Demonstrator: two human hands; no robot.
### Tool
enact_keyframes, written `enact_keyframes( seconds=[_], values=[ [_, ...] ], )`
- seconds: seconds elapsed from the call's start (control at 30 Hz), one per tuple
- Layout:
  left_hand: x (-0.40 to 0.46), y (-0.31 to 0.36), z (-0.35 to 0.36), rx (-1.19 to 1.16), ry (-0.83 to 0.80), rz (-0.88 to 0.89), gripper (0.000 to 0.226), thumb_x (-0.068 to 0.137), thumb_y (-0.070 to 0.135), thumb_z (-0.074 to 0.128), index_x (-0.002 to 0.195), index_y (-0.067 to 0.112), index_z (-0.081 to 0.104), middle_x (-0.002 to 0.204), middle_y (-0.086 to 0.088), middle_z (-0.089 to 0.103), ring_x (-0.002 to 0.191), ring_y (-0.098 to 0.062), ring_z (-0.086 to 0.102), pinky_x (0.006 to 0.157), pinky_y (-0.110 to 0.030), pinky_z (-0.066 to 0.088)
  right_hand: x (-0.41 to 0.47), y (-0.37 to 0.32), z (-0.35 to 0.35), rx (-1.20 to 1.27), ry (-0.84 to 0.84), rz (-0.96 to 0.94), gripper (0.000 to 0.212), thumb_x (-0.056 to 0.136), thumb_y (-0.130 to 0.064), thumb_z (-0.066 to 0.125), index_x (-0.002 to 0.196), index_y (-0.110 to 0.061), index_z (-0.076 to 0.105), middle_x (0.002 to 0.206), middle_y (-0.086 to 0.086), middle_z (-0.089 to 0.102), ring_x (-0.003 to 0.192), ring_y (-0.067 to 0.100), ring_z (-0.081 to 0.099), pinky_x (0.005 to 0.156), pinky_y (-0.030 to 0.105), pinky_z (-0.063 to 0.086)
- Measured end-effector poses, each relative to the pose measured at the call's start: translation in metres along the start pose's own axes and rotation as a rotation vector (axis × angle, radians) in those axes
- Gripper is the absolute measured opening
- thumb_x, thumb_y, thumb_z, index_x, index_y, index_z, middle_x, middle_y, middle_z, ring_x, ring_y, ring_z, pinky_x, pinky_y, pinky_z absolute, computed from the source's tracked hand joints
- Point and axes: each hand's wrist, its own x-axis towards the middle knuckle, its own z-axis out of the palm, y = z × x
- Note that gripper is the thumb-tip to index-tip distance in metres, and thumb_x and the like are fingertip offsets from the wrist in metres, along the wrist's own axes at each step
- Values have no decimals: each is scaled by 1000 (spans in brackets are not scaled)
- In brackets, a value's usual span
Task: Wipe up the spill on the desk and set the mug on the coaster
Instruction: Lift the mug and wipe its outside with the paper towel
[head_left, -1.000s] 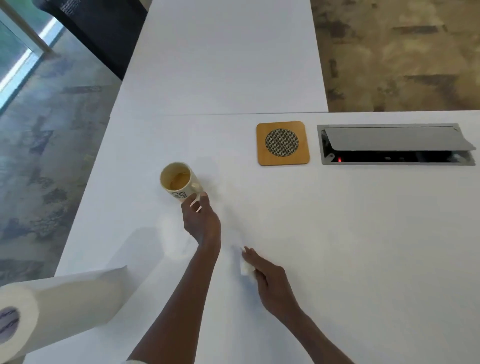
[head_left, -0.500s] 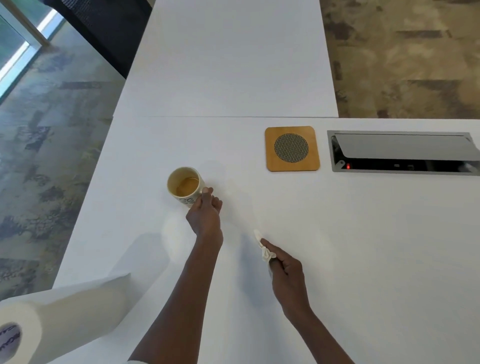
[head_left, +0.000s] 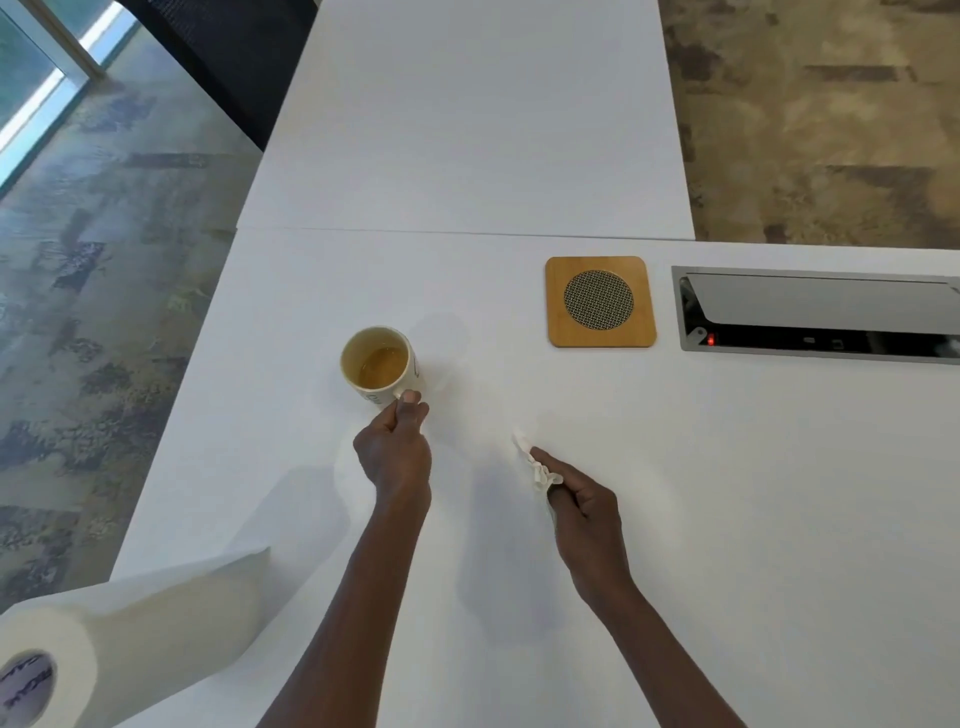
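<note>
On desk (head_left: 675, 519): left hand (head_left: 393, 457) grip on mug (head_left: 382, 366), handle hidden; right hand (head_left: 584, 506) pinches tissue (head_left: 537, 467).

The desk (head_left: 519, 519) had a smooth, matt white top. On it, the coaster (head_left: 600, 301) looked like pale wood with a satin finish, a round woven metal mesh set in its middle. Right of the coaster, the cable box (head_left: 815, 314) was brushed grey metal. Left of the coaster, the mug (head_left: 382, 366) looked like glossy cream ceramic. The wad (head_left: 540, 470) and the paper towel roll (head_left: 130, 629) nearer than the coaster were soft, crinkled white paper.
</note>
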Motion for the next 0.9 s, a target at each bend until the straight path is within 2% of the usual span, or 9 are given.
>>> enact_keyframes(
  seconds=[0.17, 0.27, 0.33, 0.47, 0.5, 0.57, 0.7, 0.8, 0.9],
  values=[
    [8, 23, -27, 93, -106, 90, 12, 95, 22, 65, 87, 27, 72, 77, 12, 77, 95, -14, 75, 94, -31, 51, 29, 3, 27, -215, -4, -161, 44, 92, 6, 49, 119, -22, 70, 115, -19, 68, 104, -10, 61, 90, 11, 47],
    [10, 39, -39, 130, -152, 123, 15, 96, 21, 64, 84, 26, 72, 76, 9, 78, 94, -16, 76, 98, -34, 52, 53, 0, 44, -355, -83, -294, 45, 89, 8, 47, 121, -16, 68, 111, -5, 72, 90, -12, 63, 82, 7, 46],
    [12, 49, -47, 132, -183, 141, 17, 96, 19, 64, 83, 22, 74, 78, 8, 79, 92, -16, 77, 101, -39, 52, 68, -4, 56, -434, -152, -358, 45, 89, 6, 46, 123, -15, 66, 107, 2, 74, 81, -6, 66, 76, 6, 45],
    [19, 64, -62, 155, -223, 177, 15, 95, 20, 66, 84, 22, 76, 84, 4, 80, 92, -17, 77, 103, -44, 51, 92, -9, 86, -586, -189, -509, 43, 90, 9, 49, 129, -8, 60, 129, 9, 65, 113, 24, 65, 99, 26, 48],
    [21, 66, -65, 158, -231, 183, 14, 95, 21, 66, 85, 21, 76, 85, 3, 80, 93, -18, 77, 103, -45, 51, 95, -8, 93, -622, -205, -523, 43, 91, 9, 49, 130, -8, 59, 132, 10, 63, 115, 28, 63, 101, 34, 49],
    [26, 70, -71, 160, -247, 189, 13, 95, 22, 67, 88, 18, 77, 87, 0, 80, 94, -19, 77, 104, -45, 50, 99, -5, 105, -736, -274, -521, 43, 92, 6, 47, 131, -9, 57, 133, 10, 62, 110, 33, 65, 95, 44, 53],
    [31, 77, -79, 160, -264, 200, 15, 95, 22, 67, 85, 18, 78, 87, -3, 80, 94, -22, 77, 103, -46, 51, 110, -6, 123, -946, -328, -534, 37, 95, -4, 41, 126, -14, 58, 116, 7, 66, 93, 32, 67, 78, 44, 55],
    [34, 81, -84, 178, -266, 213, 15, 95, 23, 66, 86, 19, 77, 87, -2, 80, 93, -21, 77, 101, -47, 52, 121, -17, 141, -896, -300, -497, 29, 97, -8, 42, 117, -11, 63, 107, 9, 70, 94, 34, 66, 81, 44, 54],
    [34, 84, -89, 202, -278, 224, 13, 95, 25, 66, 89, 23, 77, 89, 3, 80, 94, -18, 77, 101, -46, 52, 133, -27, 168, -903, -340, -463, 25, 94, -4, 41, 106, -5, 63, 101, 15, 69, 91, 36, 63, 81, 43, 52]
  ],
)
